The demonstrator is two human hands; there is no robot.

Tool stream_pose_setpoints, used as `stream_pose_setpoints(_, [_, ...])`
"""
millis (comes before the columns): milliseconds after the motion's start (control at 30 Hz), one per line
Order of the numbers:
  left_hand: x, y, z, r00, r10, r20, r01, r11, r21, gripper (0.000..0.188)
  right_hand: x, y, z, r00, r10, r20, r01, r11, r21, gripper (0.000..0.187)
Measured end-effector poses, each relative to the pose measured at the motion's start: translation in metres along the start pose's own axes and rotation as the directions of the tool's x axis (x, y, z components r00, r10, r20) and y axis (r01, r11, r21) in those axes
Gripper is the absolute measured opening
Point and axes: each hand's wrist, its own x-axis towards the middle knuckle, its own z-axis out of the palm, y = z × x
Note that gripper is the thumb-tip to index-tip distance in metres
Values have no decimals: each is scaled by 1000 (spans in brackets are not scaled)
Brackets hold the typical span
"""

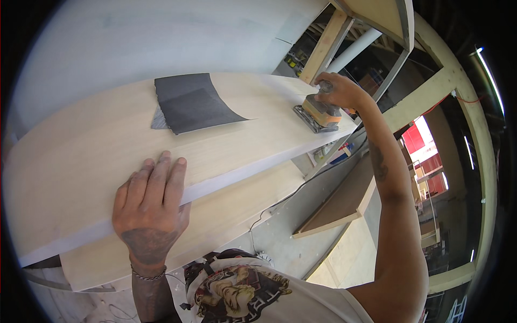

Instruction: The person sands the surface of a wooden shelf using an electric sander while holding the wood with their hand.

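A pale wooden board (102, 134) with a white front edge stretches across in front of me. My left hand (153, 199) lies flat over its near edge, fingers stretched out and holding nothing. At the board's far right end, my right hand (336, 90) is wrapped round the top of a yellow and black electric sander (321, 112). The sander's flat pad rests on the board's surface. Between my hands, nearer the back, lies a dark sheet of sandpaper (196, 105) with its right corner curled. A grey piece (159, 119) peeks out from under its left side.
Below sits a second pale board (215, 215). A dark cord (274, 203) runs beneath the board toward the floor. Wooden framing (425, 97) stands close on my right, and a pale wall (161, 37) rises behind the board. A brown panel (339, 207) leans lower right.
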Motion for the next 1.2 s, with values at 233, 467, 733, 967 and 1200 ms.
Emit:
stream_pose_setpoints(233, [-20,1,14,1000,-11,-20,11,1000,-3,50,26,44,29,967,241,88,-238,971,-36,51])
stream_pose_setpoints(467, [-12,16,-9,1000,-13,-21,13,1000,12,51,15,21,11,999,23,25,-23,999,23,54])
stream_pose_setpoints(733, [-14,13,-7,1000,-19,-10,19,1000,20,49,34,36,19,998,-50,25,49,996,72,55])
stream_pose_setpoints(967, [-14,15,0,1000,-7,-21,8,1000,13,48,47,46,27,988,133,78,-135,991,23,58])
stream_pose_setpoints(1200, [-8,16,7,1000,3,13,-3,1000,6,48,49,16,22,997,-46,68,37,992,122,55])
